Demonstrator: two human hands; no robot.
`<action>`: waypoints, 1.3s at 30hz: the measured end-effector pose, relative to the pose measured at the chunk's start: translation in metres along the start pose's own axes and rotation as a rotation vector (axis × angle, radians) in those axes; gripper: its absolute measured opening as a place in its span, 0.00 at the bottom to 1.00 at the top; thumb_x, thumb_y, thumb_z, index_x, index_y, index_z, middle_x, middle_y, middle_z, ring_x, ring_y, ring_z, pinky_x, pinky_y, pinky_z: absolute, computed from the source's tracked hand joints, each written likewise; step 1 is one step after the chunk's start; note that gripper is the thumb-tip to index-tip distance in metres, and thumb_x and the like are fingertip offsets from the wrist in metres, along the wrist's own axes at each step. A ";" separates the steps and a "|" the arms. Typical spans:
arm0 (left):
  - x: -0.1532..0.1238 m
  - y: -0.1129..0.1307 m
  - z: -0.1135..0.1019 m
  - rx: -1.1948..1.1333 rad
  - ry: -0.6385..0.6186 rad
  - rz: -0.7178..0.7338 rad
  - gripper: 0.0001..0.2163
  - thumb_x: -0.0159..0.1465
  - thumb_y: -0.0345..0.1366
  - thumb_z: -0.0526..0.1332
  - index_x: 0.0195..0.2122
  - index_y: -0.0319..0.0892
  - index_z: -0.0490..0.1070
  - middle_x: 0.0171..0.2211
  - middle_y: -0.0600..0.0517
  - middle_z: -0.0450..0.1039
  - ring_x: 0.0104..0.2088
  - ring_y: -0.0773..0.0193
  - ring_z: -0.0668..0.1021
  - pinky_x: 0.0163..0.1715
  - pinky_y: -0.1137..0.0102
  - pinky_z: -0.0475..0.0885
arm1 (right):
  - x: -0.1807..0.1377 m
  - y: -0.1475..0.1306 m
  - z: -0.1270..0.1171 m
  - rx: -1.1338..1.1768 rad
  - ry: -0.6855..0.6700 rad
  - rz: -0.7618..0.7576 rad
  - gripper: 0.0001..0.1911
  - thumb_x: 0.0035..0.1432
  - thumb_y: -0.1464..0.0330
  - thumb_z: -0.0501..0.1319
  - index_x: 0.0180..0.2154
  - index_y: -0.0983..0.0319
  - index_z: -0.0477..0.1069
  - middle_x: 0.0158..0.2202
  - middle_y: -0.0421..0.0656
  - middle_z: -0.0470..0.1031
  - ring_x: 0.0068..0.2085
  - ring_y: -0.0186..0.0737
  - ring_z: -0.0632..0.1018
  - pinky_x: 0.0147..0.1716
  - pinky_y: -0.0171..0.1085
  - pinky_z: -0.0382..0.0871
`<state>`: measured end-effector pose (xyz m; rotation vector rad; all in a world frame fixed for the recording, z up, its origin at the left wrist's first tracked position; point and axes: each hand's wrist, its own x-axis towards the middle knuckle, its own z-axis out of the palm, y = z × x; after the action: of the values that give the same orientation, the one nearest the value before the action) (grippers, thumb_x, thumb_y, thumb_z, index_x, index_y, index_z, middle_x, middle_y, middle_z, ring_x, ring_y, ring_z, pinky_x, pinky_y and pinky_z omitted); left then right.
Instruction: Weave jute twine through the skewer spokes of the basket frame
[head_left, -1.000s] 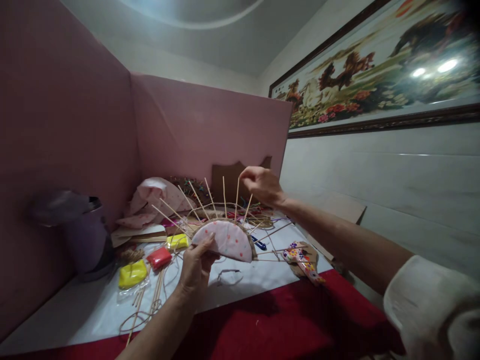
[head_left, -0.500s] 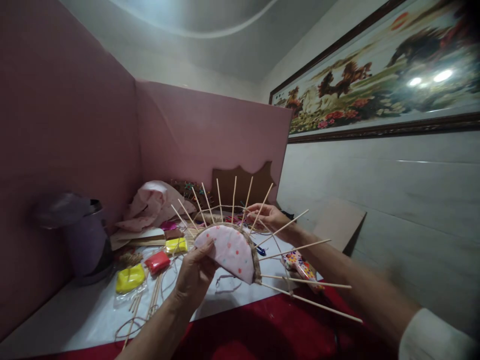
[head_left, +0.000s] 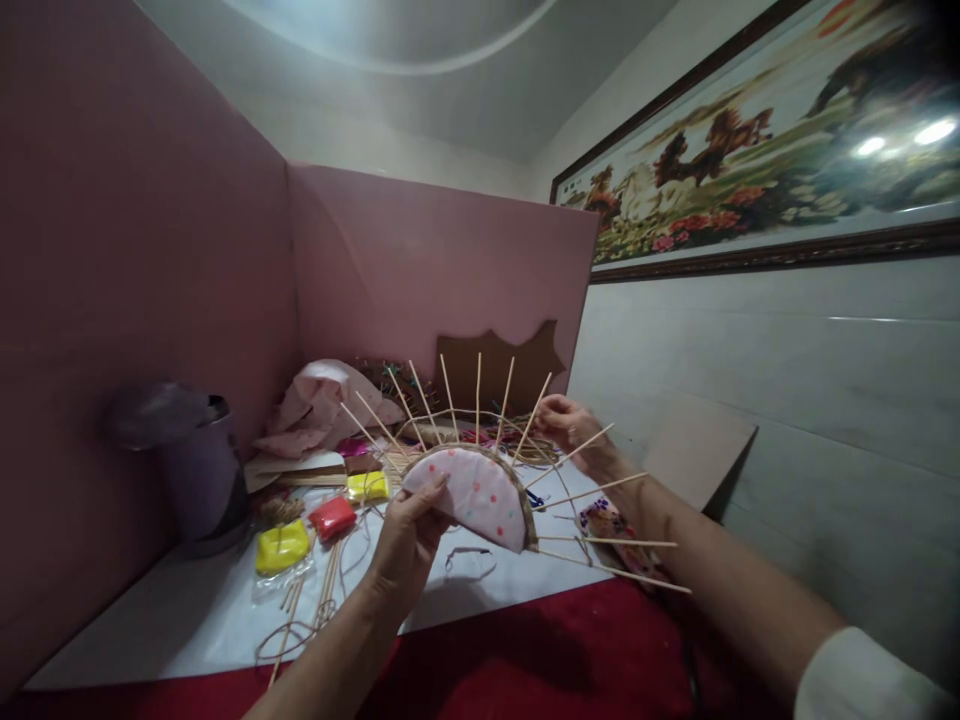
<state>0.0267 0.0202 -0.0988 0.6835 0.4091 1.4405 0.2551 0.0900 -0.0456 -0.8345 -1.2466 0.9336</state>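
My left hand [head_left: 407, 541] is closed on the lower edge of a half-round basket base [head_left: 480, 495] covered in pink dotted cloth, holding it upright above the table. Several thin wooden spokes [head_left: 480, 395] fan out from its woven rim, upward and to the right. My right hand [head_left: 568, 425] is behind the spokes at the upper right, fingers curled in a pinch on a thin reed strand [head_left: 450, 413] that arcs across the spokes.
On the white sheet [head_left: 187, 620] lie yellow [head_left: 282, 546] and red [head_left: 333, 516] packets, loose reeds [head_left: 300, 620] and pink cloth [head_left: 322, 405]. A purple pot [head_left: 196, 470] stands at left. Pink boards wall the back and left. Red cloth [head_left: 540, 660] covers the near table edge.
My right hand came down from high above the spokes to behind them at the rim. The basket base turned, so more spokes now fan out to the right.
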 end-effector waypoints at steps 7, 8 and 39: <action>0.005 -0.002 -0.003 0.101 0.119 0.067 0.09 0.46 0.31 0.68 0.28 0.37 0.70 0.21 0.55 0.70 0.30 0.63 0.77 0.32 0.70 0.73 | 0.019 -0.040 -0.076 -0.164 0.567 -0.209 0.11 0.37 0.67 0.63 0.22 0.60 0.60 0.18 0.34 0.62 0.18 0.28 0.61 0.13 0.28 0.50; 0.006 -0.003 -0.004 0.112 0.129 0.071 0.09 0.46 0.32 0.68 0.27 0.38 0.70 0.20 0.55 0.70 0.29 0.63 0.77 0.31 0.70 0.73 | 0.021 -0.048 -0.077 -0.189 0.627 -0.256 0.10 0.39 0.67 0.62 0.23 0.59 0.60 0.19 0.35 0.62 0.18 0.29 0.61 0.13 0.28 0.50; 0.009 -0.008 -0.009 0.168 0.128 0.073 0.11 0.46 0.34 0.69 0.30 0.36 0.73 0.25 0.51 0.74 0.24 0.68 0.75 0.23 0.74 0.69 | -0.021 -0.069 0.077 -0.426 -0.328 -0.037 0.04 0.52 0.68 0.54 0.27 0.62 0.62 0.12 0.33 0.64 0.11 0.25 0.58 0.10 0.27 0.48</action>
<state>0.0281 0.0304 -0.1101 0.7488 0.6161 1.5355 0.1857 0.0445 0.0189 -1.0103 -1.7798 0.8051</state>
